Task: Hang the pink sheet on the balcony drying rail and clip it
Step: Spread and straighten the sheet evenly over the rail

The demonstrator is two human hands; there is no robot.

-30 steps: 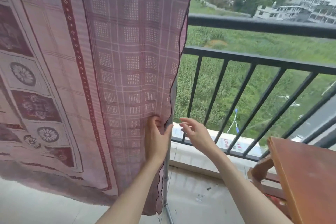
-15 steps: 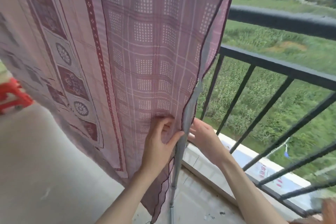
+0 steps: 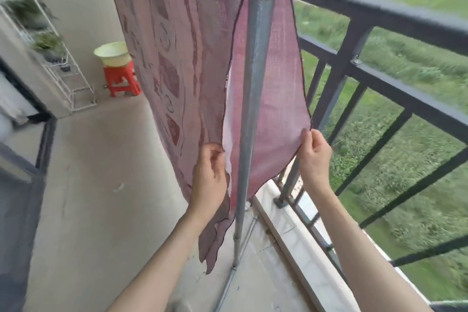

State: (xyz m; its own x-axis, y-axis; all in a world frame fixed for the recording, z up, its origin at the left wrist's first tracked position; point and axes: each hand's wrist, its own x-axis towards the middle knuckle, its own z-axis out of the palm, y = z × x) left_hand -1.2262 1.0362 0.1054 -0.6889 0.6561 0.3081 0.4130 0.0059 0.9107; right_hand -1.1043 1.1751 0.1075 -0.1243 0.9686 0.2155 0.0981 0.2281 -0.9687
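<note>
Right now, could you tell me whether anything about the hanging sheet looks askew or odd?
Yes: the pink sheet hangs unevenly. The left hand and right hand hold its two layers apart around the grey pole, and no clip shows.

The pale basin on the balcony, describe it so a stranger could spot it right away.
Look past the hanging pink sheet toward the back wall. A red plastic stool stands beside a white wire plant rack; the basin sits on the stool, round and pale yellow-green.

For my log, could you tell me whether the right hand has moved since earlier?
Yes: the right hand moved from empty air onto the pink sheet, right of the grey pole.
</note>
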